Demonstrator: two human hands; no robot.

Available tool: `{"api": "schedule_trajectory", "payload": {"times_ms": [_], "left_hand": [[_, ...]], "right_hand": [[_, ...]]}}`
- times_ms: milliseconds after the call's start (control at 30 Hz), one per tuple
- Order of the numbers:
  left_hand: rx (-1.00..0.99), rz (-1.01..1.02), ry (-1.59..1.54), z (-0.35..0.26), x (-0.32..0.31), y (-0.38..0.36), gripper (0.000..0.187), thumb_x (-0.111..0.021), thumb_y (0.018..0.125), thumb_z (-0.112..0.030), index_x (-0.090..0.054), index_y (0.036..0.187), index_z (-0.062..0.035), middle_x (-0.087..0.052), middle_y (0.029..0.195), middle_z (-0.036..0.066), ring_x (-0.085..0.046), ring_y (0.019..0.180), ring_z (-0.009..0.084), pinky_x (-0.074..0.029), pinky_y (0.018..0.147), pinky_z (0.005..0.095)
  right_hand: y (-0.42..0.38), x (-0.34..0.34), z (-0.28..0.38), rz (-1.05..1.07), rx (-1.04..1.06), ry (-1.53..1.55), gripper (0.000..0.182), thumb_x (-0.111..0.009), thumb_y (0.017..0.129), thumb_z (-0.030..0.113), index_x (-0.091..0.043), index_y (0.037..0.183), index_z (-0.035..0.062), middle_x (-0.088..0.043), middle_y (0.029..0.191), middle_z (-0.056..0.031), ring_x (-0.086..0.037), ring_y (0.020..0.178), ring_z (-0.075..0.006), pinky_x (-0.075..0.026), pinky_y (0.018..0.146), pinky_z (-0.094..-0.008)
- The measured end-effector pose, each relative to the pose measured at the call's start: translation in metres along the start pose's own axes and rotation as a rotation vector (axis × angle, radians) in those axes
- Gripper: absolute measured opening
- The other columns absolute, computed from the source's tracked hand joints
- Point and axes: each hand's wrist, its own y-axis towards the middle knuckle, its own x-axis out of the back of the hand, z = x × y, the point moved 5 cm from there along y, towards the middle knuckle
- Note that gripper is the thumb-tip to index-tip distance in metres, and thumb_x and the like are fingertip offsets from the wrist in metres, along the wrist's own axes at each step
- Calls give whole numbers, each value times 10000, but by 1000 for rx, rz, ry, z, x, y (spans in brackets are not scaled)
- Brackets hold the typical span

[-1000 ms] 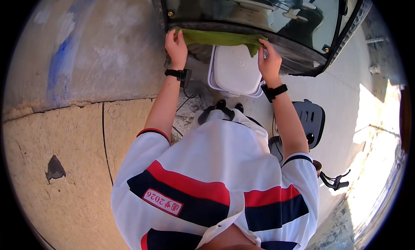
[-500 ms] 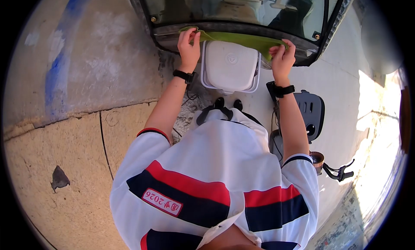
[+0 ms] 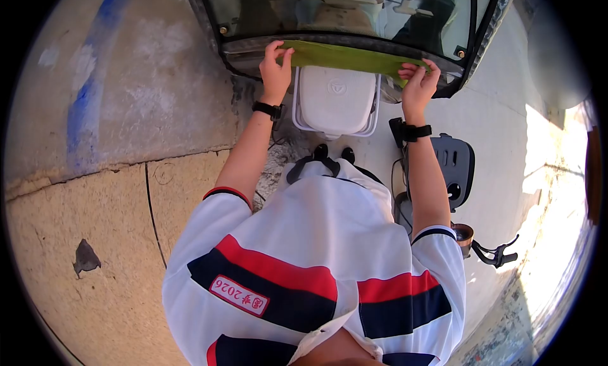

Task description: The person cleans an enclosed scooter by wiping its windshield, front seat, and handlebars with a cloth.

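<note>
A green cloth [image 3: 345,57] is stretched along the lower edge of a dark-framed glass panel [image 3: 335,14]. My left hand [image 3: 275,65] pinches the cloth's left end between thumb and fingers. At the right end, my right hand [image 3: 419,81] has its fingers closed on the other corner. Each wrist wears a black band. Just below the cloth, between my hands, is a white lidded bucket [image 3: 335,100] with a round mark on its lid.
To the right of my body stand a dark grey plastic machine [image 3: 457,170], a copper-coloured round part [image 3: 463,233] and a black lever [image 3: 497,255]. A cable runs beside my right arm. My shoes [image 3: 321,152] show below the bucket.
The cloth is pulled flatter and straighter along the panel's edge. My right hand has moved slightly to the right with its corner; my left hand stays in nearly the same place.
</note>
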Motion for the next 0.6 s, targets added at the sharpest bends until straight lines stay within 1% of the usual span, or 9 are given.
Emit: {"api": "schedule_trajectory", "payload": {"times_ms": [100,200,300,333,433,467,567,600], "left_hand": [[-69,8,89,11,9,2,163,-643,945,-38,-571,1088,-7,-732,887,110,-711,854,164,-526,746,281],[-18,-67,28,20,26,5,121,-639,924,-18,-589,1035,-11,-726,888,133,-718,837,232,-534,737,325],[26,-158,73,30,54,10,98,-602,948,-9,-574,1041,5,-706,887,127,-705,812,214,-538,740,318],[40,-187,88,33,63,11,91,-589,956,-6,-570,1044,10,-699,886,125,-701,804,209,-539,741,315],[99,-284,73,41,85,16,95,-576,969,-8,-554,1058,16,-672,876,103,-690,798,178,-541,734,297],[163,-249,55,46,89,18,114,-561,994,-32,-528,1094,12,-649,952,97,-683,823,157,-549,762,296],[156,-220,-52,43,84,17,123,-538,999,-14,-513,1117,7,-634,1014,104,-685,826,165,-550,772,295],[151,-220,-74,42,81,15,127,-545,986,2,-524,1111,11,-624,1020,108,-683,842,167,-549,770,295]], "right_hand": [[-3,-10,0,47,26,-5,169,-401,1027,11,-461,1185,0,-695,873,-154,-676,677,-156,-541,629,-261],[-9,-25,2,104,33,-30,162,-420,1024,8,-487,1171,-5,-699,885,-148,-685,705,-157,-547,657,-261],[-17,-49,-1,221,71,-66,156,-428,1025,11,-497,1162,-15,-703,893,-143,-696,749,-156,-555,689,-267],[-21,-59,-2,265,107,-78,159,-445,1018,13,-502,1166,-6,-711,889,-139,-713,783,-181,-559,708,-292],[-36,-89,0,418,211,-180,163,-454,1026,22,-496,1182,2,-697,959,-149,-719,846,-192,-555,745,-288],[-40,-97,-5,438,210,-207,175,-473,1016,15,-499,1189,13,-695,962,-149,-723,869,-207,-552,751,-295],[-48,-118,-12,528,279,-202,192,-480,1011,8,-493,1202,20,-689,957,-160,-726,874,-234,-550,748,-303],[-51,-123,-9,557,304,-235,203,-507,997,13,-492,1199,31,-683,958,-178,-727,865,-267,-546,731,-319]]}}
